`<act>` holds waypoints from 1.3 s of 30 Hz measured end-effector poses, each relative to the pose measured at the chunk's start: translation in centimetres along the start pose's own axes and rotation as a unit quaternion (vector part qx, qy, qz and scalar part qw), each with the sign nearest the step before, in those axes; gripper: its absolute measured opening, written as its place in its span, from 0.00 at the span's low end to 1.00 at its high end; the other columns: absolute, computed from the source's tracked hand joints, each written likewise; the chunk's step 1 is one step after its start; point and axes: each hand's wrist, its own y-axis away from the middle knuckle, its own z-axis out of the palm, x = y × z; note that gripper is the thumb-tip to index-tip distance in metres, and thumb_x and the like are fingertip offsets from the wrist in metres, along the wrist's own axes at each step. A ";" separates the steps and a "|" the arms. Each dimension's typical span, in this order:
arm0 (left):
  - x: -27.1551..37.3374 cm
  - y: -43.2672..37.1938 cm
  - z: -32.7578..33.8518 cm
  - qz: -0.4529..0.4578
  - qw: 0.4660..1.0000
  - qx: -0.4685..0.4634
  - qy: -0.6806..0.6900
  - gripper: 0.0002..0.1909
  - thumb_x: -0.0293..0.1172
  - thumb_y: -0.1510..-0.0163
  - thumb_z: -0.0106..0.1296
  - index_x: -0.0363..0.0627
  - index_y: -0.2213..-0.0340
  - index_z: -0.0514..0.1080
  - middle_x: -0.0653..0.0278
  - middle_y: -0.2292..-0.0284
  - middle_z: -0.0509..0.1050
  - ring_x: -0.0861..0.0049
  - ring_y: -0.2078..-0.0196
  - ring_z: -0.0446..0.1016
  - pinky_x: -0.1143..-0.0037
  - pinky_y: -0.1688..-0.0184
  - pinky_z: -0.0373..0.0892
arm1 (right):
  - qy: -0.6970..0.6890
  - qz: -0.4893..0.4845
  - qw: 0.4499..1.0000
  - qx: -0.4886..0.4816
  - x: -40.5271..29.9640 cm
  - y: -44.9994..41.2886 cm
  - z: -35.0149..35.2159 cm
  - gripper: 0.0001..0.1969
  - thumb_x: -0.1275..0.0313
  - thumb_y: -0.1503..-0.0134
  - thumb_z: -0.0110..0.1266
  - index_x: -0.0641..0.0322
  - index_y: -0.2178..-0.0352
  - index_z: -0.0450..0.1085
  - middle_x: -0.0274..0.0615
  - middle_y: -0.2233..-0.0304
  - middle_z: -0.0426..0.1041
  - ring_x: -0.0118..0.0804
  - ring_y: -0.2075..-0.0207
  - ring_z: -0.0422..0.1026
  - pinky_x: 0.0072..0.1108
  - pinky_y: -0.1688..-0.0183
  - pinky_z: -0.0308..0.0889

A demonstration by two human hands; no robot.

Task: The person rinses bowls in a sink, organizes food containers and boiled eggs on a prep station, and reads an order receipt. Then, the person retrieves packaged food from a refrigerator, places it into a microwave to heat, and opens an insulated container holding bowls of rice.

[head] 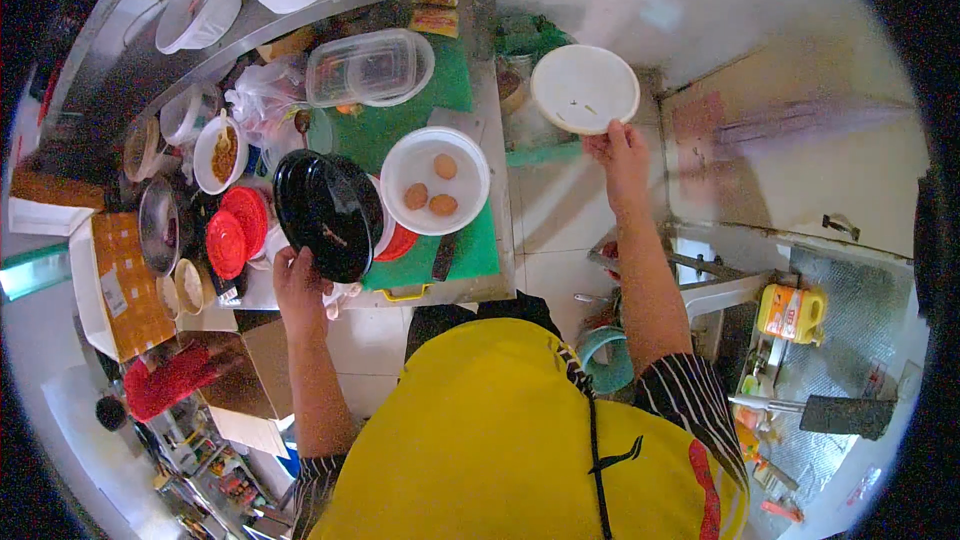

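Note:
Out to the right of the counter, my right hand [621, 157] grips a round white bowl [585, 82] by its near rim, with a few green scraps inside it. My left hand [301, 285] holds a glossy black bowl [330, 202], tilted, by its lower edge; a pale scrap clings to its inner wall. Between them on the counter stands a white bowl [401, 154] with three brown eggs [443, 205] in it. Beneath that bowl lies a green cutting board [484, 240] with a yellow handle. A dark knife handle [444, 256] pokes out beside the eggs' bowl.
Red lids [227, 244], a white bowl of brown food [223, 154] with a spoon, and clear plastic containers [364, 69] crowd the counter's left and back. A shelf [300, 19] runs above. On my right are a yellow jug [793, 313] and a teal bucket [609, 364] below.

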 end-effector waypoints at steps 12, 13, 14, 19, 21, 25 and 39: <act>-1.5 3.3 -7.5 -0.028 0.996 0.074 0.039 0.08 0.32 0.45 0.49 0.46 0.64 0.63 0.67 0.74 0.69 0.81 0.78 0.66 0.81 0.80 0.61 | 0.110 0.130 0.982 -0.077 10.6 -0.1 -1.8 0.14 0.64 0.44 0.54 0.64 0.63 0.67 0.38 0.73 0.72 0.30 0.72 0.72 0.20 0.71 0.68; -1.7 3.4 -8.5 -0.025 0.997 0.057 0.038 0.13 0.34 0.46 0.51 0.48 0.60 0.64 0.67 0.68 0.70 0.80 0.71 0.69 0.81 0.76 0.64 | 0.112 0.132 0.981 -0.084 10.0 0.7 -1.4 0.14 0.64 0.44 0.54 0.64 0.63 0.67 0.38 0.73 0.72 0.30 0.72 0.72 0.20 0.71 0.68; -1.7 3.5 -9.0 -0.026 0.997 0.064 0.039 0.13 0.34 0.46 0.51 0.48 0.60 0.64 0.67 0.68 0.70 0.80 0.71 0.69 0.81 0.76 0.64 | 0.122 0.115 0.983 -0.073 9.3 1.5 -1.0 0.12 0.65 0.44 0.53 0.64 0.64 0.68 0.38 0.73 0.72 0.30 0.72 0.72 0.20 0.71 0.68; -1.7 3.2 -12.3 0.039 0.988 0.146 0.034 0.05 0.30 0.43 0.47 0.47 0.69 0.62 0.69 0.76 0.68 0.83 0.80 0.66 0.82 0.83 0.59 | 0.169 0.091 0.979 -0.071 5.5 6.2 3.6 0.11 0.67 0.42 0.50 0.66 0.66 0.70 0.38 0.72 0.73 0.29 0.71 0.72 0.20 0.68 0.69; -2.3 2.6 -15.0 0.056 0.986 0.155 0.025 0.04 0.30 0.43 0.47 0.48 0.69 0.62 0.70 0.76 0.68 0.83 0.78 0.67 0.82 0.82 0.60 | 0.252 0.045 0.951 -0.175 4.4 9.0 6.2 0.11 0.67 0.42 0.51 0.67 0.64 0.69 0.39 0.72 0.73 0.30 0.70 0.72 0.21 0.66 0.70; -0.9 1.5 -16.8 0.036 0.967 0.225 0.112 0.05 0.29 0.44 0.48 0.50 0.70 0.62 0.70 0.75 0.70 0.84 0.78 0.67 0.82 0.81 0.60 | 0.271 0.059 0.908 -0.315 5.2 15.8 13.2 0.12 0.68 0.43 0.52 0.67 0.63 0.69 0.40 0.69 0.74 0.31 0.68 0.73 0.23 0.63 0.69; -2.7 -1.9 -26.5 -0.005 0.974 0.186 0.131 0.03 0.29 0.43 0.46 0.46 0.69 0.63 0.68 0.76 0.69 0.84 0.79 0.66 0.81 0.82 0.60 | 0.208 0.333 0.863 -0.319 15.8 26.9 31.9 0.30 0.57 0.52 0.61 0.63 0.52 0.61 0.41 0.58 0.69 0.33 0.62 0.70 0.24 0.63 0.68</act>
